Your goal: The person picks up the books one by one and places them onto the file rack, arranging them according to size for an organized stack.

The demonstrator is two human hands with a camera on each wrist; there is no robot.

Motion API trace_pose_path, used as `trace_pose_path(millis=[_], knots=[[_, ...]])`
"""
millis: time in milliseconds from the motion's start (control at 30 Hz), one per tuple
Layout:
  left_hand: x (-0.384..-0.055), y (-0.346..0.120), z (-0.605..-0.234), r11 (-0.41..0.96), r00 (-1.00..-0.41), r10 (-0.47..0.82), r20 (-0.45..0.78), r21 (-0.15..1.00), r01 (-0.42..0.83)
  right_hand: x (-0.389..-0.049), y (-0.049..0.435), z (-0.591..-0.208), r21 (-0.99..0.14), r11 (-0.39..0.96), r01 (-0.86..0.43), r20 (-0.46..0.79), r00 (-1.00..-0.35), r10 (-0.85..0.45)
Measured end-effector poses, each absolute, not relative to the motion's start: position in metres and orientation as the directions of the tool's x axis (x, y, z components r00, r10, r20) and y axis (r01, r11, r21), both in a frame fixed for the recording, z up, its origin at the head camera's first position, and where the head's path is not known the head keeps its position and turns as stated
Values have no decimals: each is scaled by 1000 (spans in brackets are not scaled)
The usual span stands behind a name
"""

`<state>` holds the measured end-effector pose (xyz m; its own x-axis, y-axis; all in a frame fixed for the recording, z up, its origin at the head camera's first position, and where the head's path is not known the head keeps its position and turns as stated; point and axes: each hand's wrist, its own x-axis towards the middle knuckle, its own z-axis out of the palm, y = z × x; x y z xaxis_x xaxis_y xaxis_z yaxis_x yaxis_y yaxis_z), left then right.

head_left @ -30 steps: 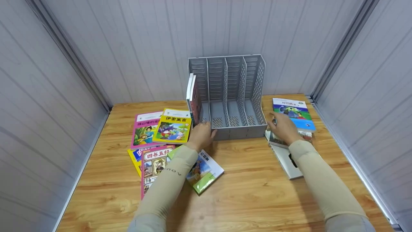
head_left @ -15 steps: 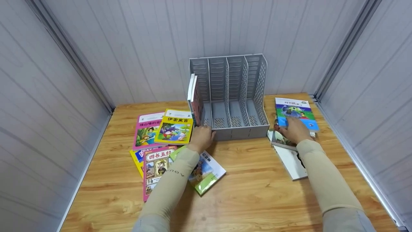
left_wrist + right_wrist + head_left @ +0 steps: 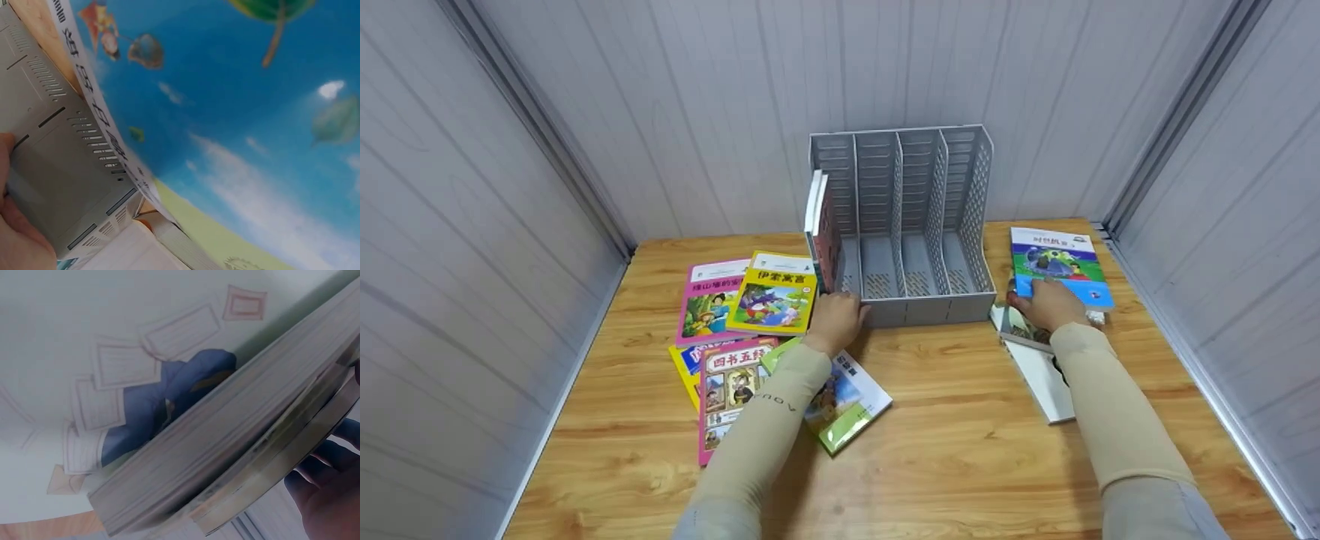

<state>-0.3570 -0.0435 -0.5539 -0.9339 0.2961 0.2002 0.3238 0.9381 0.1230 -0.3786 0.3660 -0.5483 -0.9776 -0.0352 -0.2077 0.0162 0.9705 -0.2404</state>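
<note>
A grey four-slot book rack (image 3: 926,309) stands near the back wall, with two upright books (image 3: 823,232) in its leftmost slot. My left hand (image 3: 837,322) grips the rack's low front edge at that slot; in the left wrist view its fingers show at the rack's grey panel (image 3: 56,185). At the right, my right hand (image 3: 1054,304) rests on the lower part of a blue-and-green book (image 3: 1042,259), thumb out toward its left side. That book lies on a stack with a white book (image 3: 1042,382) below. In the right wrist view, loose fingers (image 3: 332,461) show beside stacked page edges.
Left of the rack lie a yellow book (image 3: 772,300), a pink book (image 3: 705,315), a red comic-covered book (image 3: 727,375) and a blue-and-yellow one partly beneath. A white-and-green book (image 3: 847,405) is partly covered by the left forearm. Panel walls enclose the wooden table (image 3: 945,465).
My right hand has moved from beside the rack's right front corner onto the blue-and-green book. The left hand stays at the rack's front edge. The head view has shifted slightly.
</note>
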Motion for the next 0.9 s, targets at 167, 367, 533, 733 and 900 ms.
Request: trace_pose_path(millis=[167,367,533,733,900], knots=[[-357,-43,-552,938,-938,299,177,125,323,-376,365,-548,-229,973,14,-153,-988,-22],[-358,-44,-552,945,-951,282,125,135,298,-375,363,-542,-247,969,8,-142,-989,-28],[-358,-43,-553,951,-953,276,124,108,289,-370,359,-535,-255,966,-30,-162,-984,-74],[-358,-43,-554,953,-951,279,136,86,292,-359,357,-526,-217,973,-74,-241,-962,-127],[-358,-43,-555,953,-952,275,136,91,288,-348,358,-518,-174,978,-112,-306,-938,-162]])
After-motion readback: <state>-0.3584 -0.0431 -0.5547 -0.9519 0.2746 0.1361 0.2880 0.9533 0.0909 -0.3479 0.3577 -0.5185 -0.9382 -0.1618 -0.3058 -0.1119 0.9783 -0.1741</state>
